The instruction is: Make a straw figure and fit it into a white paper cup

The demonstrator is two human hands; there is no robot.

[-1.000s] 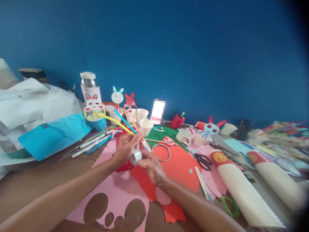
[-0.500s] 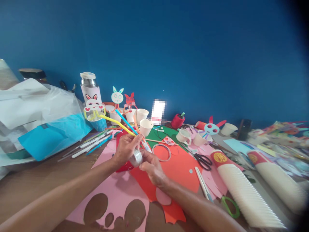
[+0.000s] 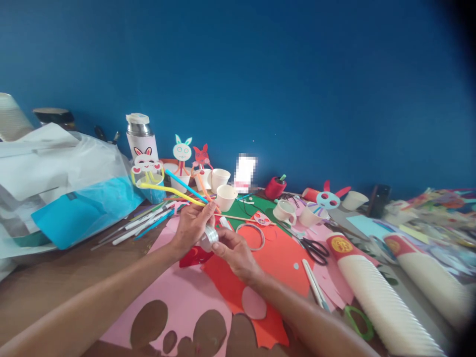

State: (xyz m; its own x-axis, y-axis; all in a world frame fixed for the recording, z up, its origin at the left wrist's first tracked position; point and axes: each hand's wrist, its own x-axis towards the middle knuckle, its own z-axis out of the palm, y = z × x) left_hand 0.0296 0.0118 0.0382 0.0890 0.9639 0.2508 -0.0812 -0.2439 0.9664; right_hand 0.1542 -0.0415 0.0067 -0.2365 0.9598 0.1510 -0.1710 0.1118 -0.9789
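Note:
Pinched in my left hand (image 3: 193,225) are several coloured straws, among them a yellow straw (image 3: 171,190) and a blue straw (image 3: 185,184), which fan out up and to the left. A shiny clear roll, apparently tape (image 3: 209,239), sits between my two hands. My right hand (image 3: 238,253) has its fingers closed on the roll's right side. Under the hands lie a red-orange sheet (image 3: 278,263) and a pink sheet (image 3: 178,297) with holes cut in it.
Behind stand paper cups (image 3: 226,198), rabbit figures (image 3: 182,151) and a flask (image 3: 141,134). Black scissors (image 3: 315,249), a white cutter (image 3: 314,285) and a stack of cups (image 3: 383,297) lie at the right. Pens (image 3: 137,227) and plastic bags (image 3: 67,168) are at the left.
The straws have swung left and lower, toward the rabbit cup. My right hand has shifted slightly around the roll. The whole view has moved a little.

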